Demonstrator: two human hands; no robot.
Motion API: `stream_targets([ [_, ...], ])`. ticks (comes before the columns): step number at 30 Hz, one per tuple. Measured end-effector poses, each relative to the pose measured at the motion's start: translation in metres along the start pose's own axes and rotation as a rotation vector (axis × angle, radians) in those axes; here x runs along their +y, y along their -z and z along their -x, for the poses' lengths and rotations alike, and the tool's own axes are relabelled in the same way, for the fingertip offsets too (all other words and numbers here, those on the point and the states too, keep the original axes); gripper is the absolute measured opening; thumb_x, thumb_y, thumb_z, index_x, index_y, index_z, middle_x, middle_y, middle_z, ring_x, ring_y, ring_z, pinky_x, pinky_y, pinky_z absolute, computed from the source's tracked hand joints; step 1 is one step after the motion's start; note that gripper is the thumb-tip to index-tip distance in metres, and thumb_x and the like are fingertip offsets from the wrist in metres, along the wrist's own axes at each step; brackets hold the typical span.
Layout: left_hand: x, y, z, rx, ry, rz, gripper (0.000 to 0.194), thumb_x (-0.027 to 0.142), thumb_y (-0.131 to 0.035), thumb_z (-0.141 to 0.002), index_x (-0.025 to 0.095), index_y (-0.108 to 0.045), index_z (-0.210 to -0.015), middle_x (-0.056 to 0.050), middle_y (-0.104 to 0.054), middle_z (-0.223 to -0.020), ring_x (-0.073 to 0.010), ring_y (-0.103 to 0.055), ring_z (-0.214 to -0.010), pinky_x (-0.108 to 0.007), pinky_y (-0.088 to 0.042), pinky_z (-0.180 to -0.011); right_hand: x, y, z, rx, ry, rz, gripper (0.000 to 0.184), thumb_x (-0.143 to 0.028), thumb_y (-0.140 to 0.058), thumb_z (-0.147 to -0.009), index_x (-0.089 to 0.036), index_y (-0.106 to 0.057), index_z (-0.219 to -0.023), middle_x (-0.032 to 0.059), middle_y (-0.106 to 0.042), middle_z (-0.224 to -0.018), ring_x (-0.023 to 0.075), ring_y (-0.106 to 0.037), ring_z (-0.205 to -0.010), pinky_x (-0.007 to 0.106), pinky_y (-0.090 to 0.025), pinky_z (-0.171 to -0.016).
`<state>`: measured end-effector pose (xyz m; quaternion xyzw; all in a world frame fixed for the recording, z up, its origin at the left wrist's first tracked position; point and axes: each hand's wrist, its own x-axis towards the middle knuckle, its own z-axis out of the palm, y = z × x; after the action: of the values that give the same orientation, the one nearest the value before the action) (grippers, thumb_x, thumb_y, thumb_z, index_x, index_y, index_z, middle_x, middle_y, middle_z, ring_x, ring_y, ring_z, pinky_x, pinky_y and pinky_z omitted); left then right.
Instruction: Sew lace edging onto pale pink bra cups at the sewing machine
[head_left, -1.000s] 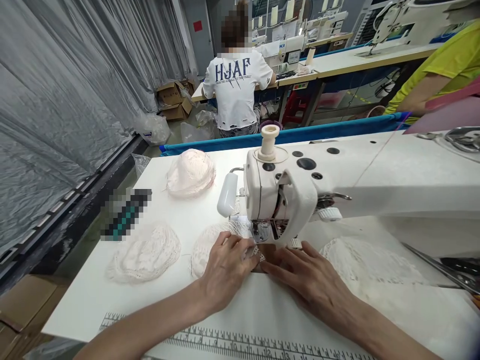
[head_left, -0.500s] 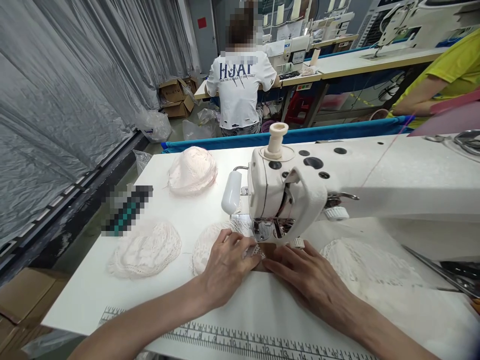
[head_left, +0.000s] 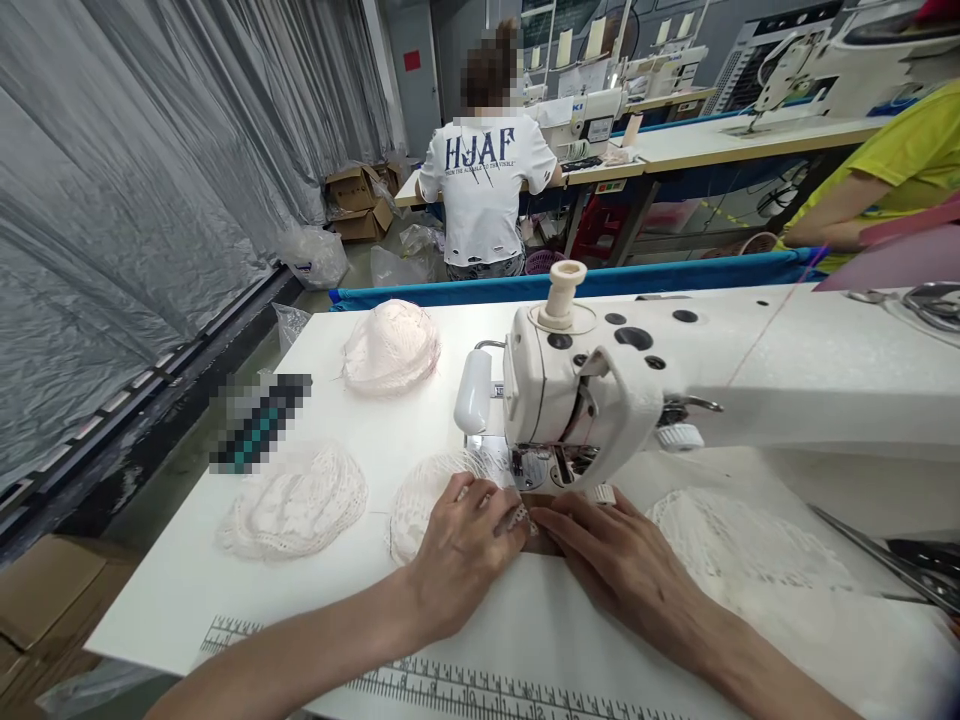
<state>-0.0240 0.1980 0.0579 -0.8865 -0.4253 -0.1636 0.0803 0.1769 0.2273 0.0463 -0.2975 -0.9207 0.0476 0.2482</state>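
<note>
Under the stubby front end of a white sewing machine (head_left: 555, 385), its needle area taken as the dial's centre and twelve as the far side, the person's two bare hands rest close together on a white table (head_left: 247, 610). Toward eight o'clock, the left hand (head_left: 469, 530) lies with bent fingers over a round, off-white lace piece (head_left: 420, 500), which sits at nine. Lace edging shows between thumb and forefinger; whether they pinch it, I cannot tell. At four o'clock the right hand (head_left: 626, 550) presses its fingers side by side against a flat brown patch (head_left: 541, 540); whether it grips anything is hidden.

Farther out at nine lies a flattened off-white lace piece (head_left: 300, 500) with openwork edges; at ten, a domed, pale pink fabric cup (head_left: 391, 345). Between three and four come a spread of white scalloped lace (head_left: 742, 535) and, beyond it, dark-handled metal scissors (head_left: 870, 550). A black-marked ruler scale (head_left: 465, 690) crosses six o'clock. Near twelve, a seated person in a white printed T-shirt (head_left: 484, 190) faces away; at two, a yellow sleeve (head_left: 900, 160) shows.
</note>
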Motion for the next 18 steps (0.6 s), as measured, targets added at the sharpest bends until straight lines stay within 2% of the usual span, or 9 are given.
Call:
stream_targets([
  [4,0.005,0.002,0.0,0.011,-0.033,0.009,0.011,0.01,-0.053,-0.085,0.017,-0.06,-0.091,-0.002,-0.063,-0.097,-0.0149,-0.056,-0.089,-0.033,-0.044,-0.078,0.004,-0.002,-0.007,-0.035,-0.028,0.083,0.038,-0.005,-0.033,-0.087,-0.013,-0.049,-0.121,0.007,-0.067,-0.08,0.013,-0.055,-0.048,0.027,-0.038,-0.053],
  [6,0.006,0.003,-0.001,0.047,-0.043,0.009,0.008,0.011,-0.053,-0.086,0.016,-0.059,-0.087,-0.002,-0.063,-0.092,-0.0139,-0.056,-0.086,-0.032,-0.044,-0.077,0.007,-0.007,-0.011,-0.068,-0.016,0.143,0.044,-0.004,-0.036,-0.084,-0.012,-0.044,-0.127,0.0071,-0.068,-0.083,0.0126,-0.056,-0.046,0.026,-0.038,-0.05],
  [9,0.008,0.002,-0.001,0.098,-0.054,0.017,0.007,0.012,-0.053,-0.086,0.015,-0.059,-0.084,-0.001,-0.063,-0.087,-0.0134,-0.056,-0.084,-0.031,-0.044,-0.077,0.011,-0.02,-0.013,-0.076,-0.012,0.247,0.051,-0.006,-0.042,-0.082,-0.015,-0.039,-0.132,0.0073,-0.069,-0.086,0.014,-0.06,-0.053,0.025,-0.041,-0.05],
  [14,0.009,-0.001,0.0,0.069,-0.087,0.038,0.01,0.008,-0.051,-0.085,0.014,-0.059,-0.083,-0.002,-0.063,-0.085,-0.0134,-0.056,-0.083,-0.031,-0.042,-0.078,0.017,-0.045,-0.009,-0.049,0.014,0.35,0.058,-0.001,-0.042,-0.08,-0.014,-0.034,-0.135,0.0138,-0.067,-0.103,0.0204,-0.064,-0.084,0.031,-0.048,-0.068],
  [16,0.006,-0.001,0.001,0.037,-0.095,0.047,0.011,0.007,-0.05,-0.086,0.014,-0.059,-0.085,-0.001,-0.063,-0.084,-0.0127,-0.056,-0.082,-0.031,-0.042,-0.079,0.017,-0.046,-0.011,-0.062,0.02,0.357,0.056,0.0,-0.042,-0.08,-0.011,-0.035,-0.134,0.0146,-0.067,-0.102,0.0213,-0.064,-0.085,0.031,-0.049,-0.068],
  [18,0.002,-0.001,0.001,0.008,-0.085,0.058,0.012,0.008,-0.048,-0.087,0.015,-0.058,-0.09,-0.001,-0.063,-0.086,-0.0123,-0.057,-0.084,-0.031,-0.041,-0.08,0.016,-0.039,-0.015,-0.08,0.021,0.336,0.05,-0.006,-0.044,-0.082,-0.011,-0.038,-0.132,0.0142,-0.069,-0.095,0.0198,-0.065,-0.074,0.029,-0.048,-0.062],
])
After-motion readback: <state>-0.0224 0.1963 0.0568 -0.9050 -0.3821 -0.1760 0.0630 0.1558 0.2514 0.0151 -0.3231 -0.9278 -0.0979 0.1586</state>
